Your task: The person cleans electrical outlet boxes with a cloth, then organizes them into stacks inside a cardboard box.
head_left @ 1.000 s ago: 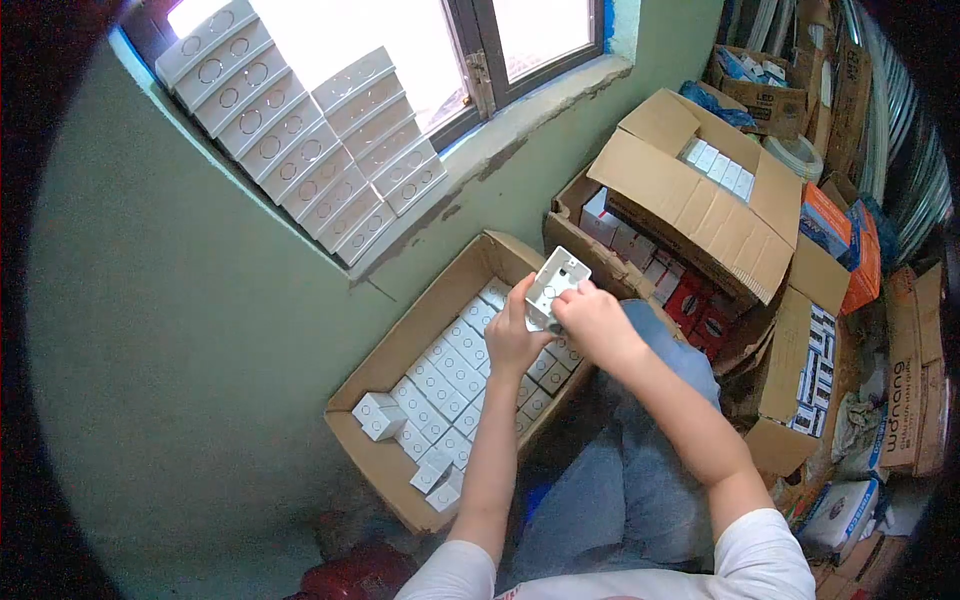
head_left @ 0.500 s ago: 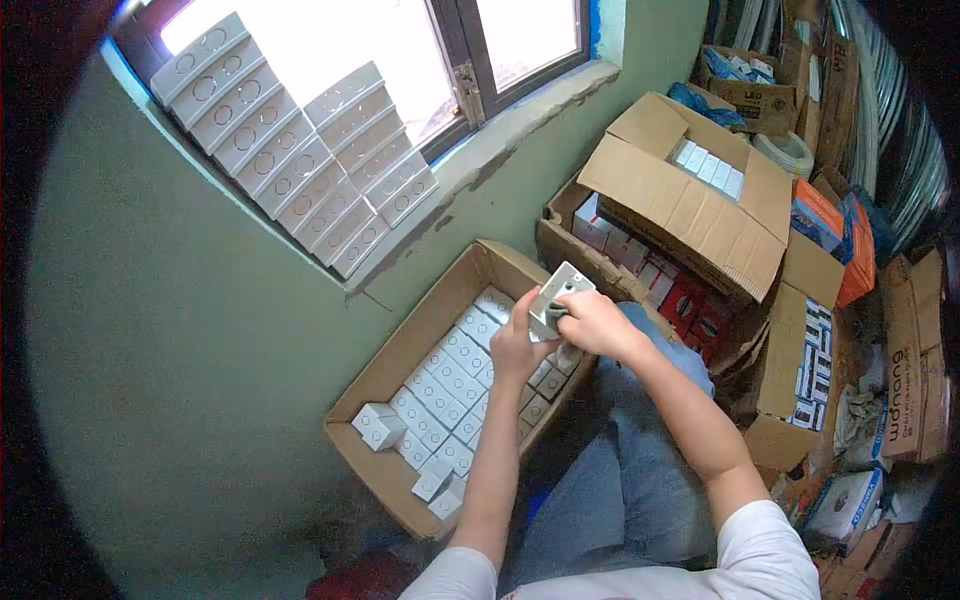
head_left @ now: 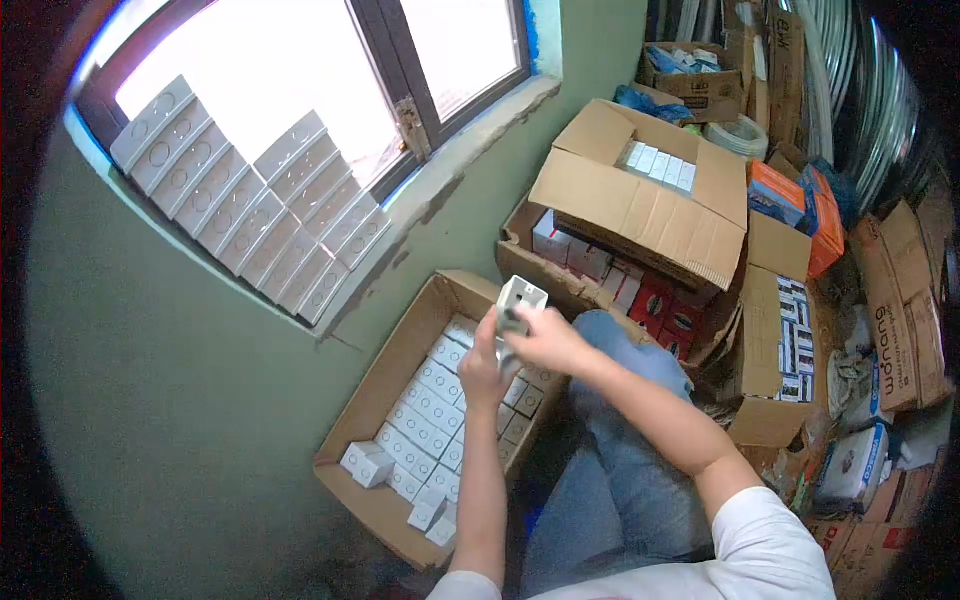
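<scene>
A white electrical back box (head_left: 524, 290), tilted with its open side up, is held over the near carton. My left hand (head_left: 483, 364) is closed around its lower left side. The fingers of my right hand (head_left: 550, 342) are bent together inside the box; what they pinch, if anything, is hidden. Below both hands stands a cardboard carton (head_left: 366, 506). Rows of similar white boxes (head_left: 422, 412) with round marks fill it, and a few lie loose on top at the near end.
More white boxes (head_left: 235, 215) are stacked in two columns on the window sill (head_left: 440, 190). To the right stand an open carton (head_left: 640, 215) over red-and-white packs (head_left: 655, 300), and a carton (head_left: 770, 420) of small packs. Coiled conduit (head_left: 865, 110) hangs at the far right.
The whole view has shifted, with the window and cartons lower and further left. Both hands still hold the back box together, now more upright, and the right fingers have moved within it.
</scene>
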`<state>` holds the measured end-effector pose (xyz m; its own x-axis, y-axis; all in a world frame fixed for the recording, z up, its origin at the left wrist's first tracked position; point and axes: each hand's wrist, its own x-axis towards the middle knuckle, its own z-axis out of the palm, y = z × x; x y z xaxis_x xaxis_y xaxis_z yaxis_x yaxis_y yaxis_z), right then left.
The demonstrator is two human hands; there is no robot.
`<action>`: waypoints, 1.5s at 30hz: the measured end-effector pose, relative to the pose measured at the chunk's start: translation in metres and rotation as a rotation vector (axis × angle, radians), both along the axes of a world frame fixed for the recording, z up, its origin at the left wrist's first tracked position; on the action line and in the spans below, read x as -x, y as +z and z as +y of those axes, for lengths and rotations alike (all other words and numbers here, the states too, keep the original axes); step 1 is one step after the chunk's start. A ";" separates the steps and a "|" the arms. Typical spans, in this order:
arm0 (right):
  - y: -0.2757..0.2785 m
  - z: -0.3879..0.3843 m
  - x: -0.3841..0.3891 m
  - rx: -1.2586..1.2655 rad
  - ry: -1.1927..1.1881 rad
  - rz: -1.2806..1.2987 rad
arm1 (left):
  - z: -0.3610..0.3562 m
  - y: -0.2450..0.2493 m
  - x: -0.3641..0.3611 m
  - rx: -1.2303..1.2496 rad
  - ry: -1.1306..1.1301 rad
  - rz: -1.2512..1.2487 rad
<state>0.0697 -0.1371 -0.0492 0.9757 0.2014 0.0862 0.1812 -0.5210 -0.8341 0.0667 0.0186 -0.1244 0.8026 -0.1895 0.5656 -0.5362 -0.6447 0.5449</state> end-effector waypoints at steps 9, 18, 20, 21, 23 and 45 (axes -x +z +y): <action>-0.003 0.007 -0.001 -0.119 -0.108 -0.026 | -0.007 -0.010 -0.003 -0.010 0.094 -0.006; -0.019 -0.002 -0.006 0.077 -0.183 -0.189 | -0.016 -0.009 0.002 0.040 0.017 -0.123; -0.020 -0.010 -0.008 0.065 -0.037 0.078 | -0.020 -0.013 0.001 0.058 -0.019 -0.176; 0.008 -0.012 -0.004 0.055 0.013 0.304 | -0.020 -0.012 0.002 0.063 -0.035 -0.178; 0.007 -0.017 -0.007 0.026 0.105 0.319 | -0.017 -0.016 0.004 0.042 -0.043 -0.075; -0.014 -0.008 -0.016 -0.211 -0.156 -0.201 | -0.022 -0.015 0.003 0.282 0.073 -0.071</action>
